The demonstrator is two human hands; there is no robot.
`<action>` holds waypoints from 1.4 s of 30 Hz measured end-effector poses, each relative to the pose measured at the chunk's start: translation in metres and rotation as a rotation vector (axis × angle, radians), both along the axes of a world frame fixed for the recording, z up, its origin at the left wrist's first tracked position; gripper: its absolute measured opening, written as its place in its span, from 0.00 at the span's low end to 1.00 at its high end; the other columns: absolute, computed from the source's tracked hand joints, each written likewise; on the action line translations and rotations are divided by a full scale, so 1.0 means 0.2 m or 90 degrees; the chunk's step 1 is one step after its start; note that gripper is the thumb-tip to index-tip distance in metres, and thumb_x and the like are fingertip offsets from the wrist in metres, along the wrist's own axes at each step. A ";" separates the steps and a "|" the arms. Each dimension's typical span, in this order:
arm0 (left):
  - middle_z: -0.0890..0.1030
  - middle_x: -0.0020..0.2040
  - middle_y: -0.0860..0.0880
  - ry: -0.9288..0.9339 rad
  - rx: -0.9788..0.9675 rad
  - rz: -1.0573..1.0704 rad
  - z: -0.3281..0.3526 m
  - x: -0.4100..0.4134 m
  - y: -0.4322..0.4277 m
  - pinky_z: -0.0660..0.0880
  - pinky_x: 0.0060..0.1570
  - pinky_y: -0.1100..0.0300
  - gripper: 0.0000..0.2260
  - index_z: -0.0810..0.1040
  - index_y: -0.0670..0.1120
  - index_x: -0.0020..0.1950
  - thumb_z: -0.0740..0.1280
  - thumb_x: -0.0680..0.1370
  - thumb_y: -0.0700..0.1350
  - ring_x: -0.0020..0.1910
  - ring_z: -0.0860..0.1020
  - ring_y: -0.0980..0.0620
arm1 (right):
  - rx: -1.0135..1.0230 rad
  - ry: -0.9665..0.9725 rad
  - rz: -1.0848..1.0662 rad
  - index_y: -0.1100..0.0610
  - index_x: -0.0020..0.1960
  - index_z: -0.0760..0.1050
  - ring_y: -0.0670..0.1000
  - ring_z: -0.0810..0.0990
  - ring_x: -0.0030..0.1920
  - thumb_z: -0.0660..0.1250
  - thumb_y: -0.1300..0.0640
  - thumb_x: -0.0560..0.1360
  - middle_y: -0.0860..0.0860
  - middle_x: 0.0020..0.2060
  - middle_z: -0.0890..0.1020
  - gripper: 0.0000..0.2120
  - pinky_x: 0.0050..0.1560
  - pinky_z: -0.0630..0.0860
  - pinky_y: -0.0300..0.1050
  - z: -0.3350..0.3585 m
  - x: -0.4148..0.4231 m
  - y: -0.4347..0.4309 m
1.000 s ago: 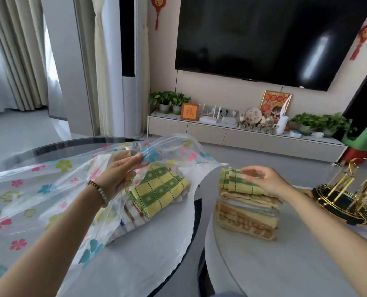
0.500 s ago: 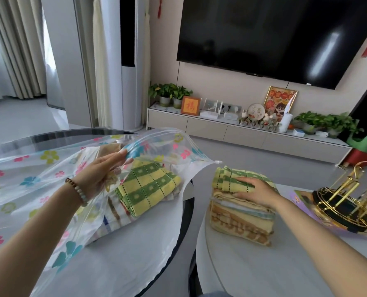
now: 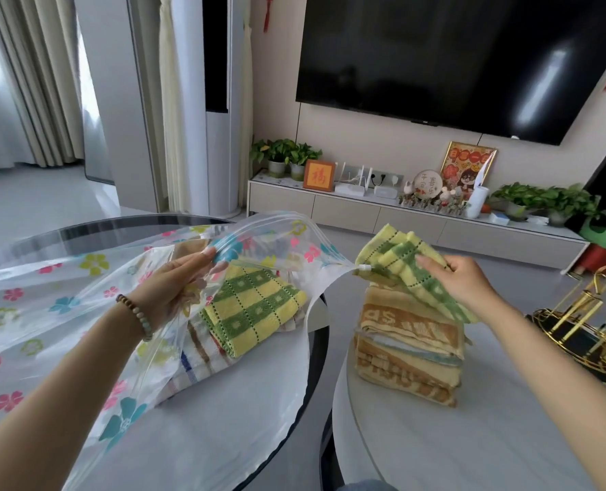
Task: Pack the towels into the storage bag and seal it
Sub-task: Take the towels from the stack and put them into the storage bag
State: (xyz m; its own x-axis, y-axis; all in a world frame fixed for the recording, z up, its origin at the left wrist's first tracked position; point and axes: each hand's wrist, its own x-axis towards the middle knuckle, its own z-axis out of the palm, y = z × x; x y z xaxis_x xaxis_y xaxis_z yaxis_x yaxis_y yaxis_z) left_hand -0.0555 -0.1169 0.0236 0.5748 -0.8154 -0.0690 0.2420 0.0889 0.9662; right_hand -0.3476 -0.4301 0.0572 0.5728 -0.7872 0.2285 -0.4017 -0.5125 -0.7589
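A person's left hand (image 3: 174, 283) pinches the upper lip of a clear, flower-printed storage bag (image 3: 50, 306), thumb and fingers closed on the plastic near its zip edge, holding the mouth raised and open over a round glass-edged table (image 3: 202, 437). A beaded bracelet (image 3: 136, 315) circles that wrist. Inside the bag, just below and to the right of the left fingertips, lies a folded yellow-and-green checked towel (image 3: 255, 310) on top of a striped towel (image 3: 198, 356), both resting near the opening.

The right hand (image 3: 466, 281) grips a second yellow-and-green checked towel (image 3: 397, 256), fingers closed over its top fold, thumb hidden beneath the cloth. This towel hangs lifted and tilted, clear of the stack of tan and orange towels (image 3: 407, 352) that sits directly below it on a second, white round table (image 3: 453, 451). Its left edge comes just beside the white slider (image 3: 365, 268) at the corner of the bag's mouth; whether they touch cannot be told. A gold wire rack (image 3: 592, 324) stands to the right of the stack, near the right forearm.
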 end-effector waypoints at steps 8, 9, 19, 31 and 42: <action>0.85 0.40 0.53 -0.013 -0.012 0.009 0.06 0.02 0.06 0.66 0.18 0.73 0.19 0.76 0.45 0.56 0.67 0.70 0.53 0.20 0.65 0.61 | 0.270 0.018 0.234 0.52 0.37 0.84 0.45 0.85 0.39 0.69 0.41 0.65 0.48 0.39 0.87 0.15 0.36 0.78 0.29 0.19 0.09 0.48; 0.85 0.40 0.53 -0.014 -0.013 0.004 0.07 0.02 0.07 0.66 0.18 0.73 0.19 0.77 0.45 0.56 0.67 0.69 0.53 0.20 0.65 0.61 | 0.301 0.027 0.265 0.51 0.36 0.84 0.39 0.83 0.38 0.69 0.42 0.64 0.43 0.38 0.86 0.13 0.35 0.75 0.27 0.19 0.12 0.54; 0.85 0.46 0.49 -0.011 -0.032 0.022 0.17 0.05 0.20 0.70 0.30 0.70 0.14 0.84 0.47 0.47 0.70 0.67 0.54 0.37 0.66 0.53 | 0.592 0.016 0.314 0.56 0.56 0.79 0.51 0.83 0.49 0.66 0.44 0.74 0.52 0.50 0.85 0.18 0.55 0.78 0.46 -0.17 0.72 0.95; 0.84 0.41 0.50 0.011 -0.050 -0.009 0.24 0.09 0.31 0.70 0.21 0.71 0.17 0.81 0.43 0.52 0.69 0.68 0.52 0.21 0.71 0.61 | -0.196 0.205 0.426 0.24 0.68 0.48 0.54 0.30 0.75 0.46 0.27 0.71 0.42 0.77 0.38 0.25 0.71 0.32 0.63 -0.70 0.86 1.19; 0.81 0.31 0.55 -0.027 0.013 -0.111 0.24 0.08 0.30 0.63 0.17 0.72 0.09 0.78 0.45 0.50 0.64 0.76 0.48 0.19 0.66 0.60 | -0.310 0.442 0.412 0.30 0.70 0.56 0.58 0.27 0.73 0.47 0.27 0.71 0.44 0.77 0.41 0.28 0.67 0.26 0.64 -0.84 1.15 1.15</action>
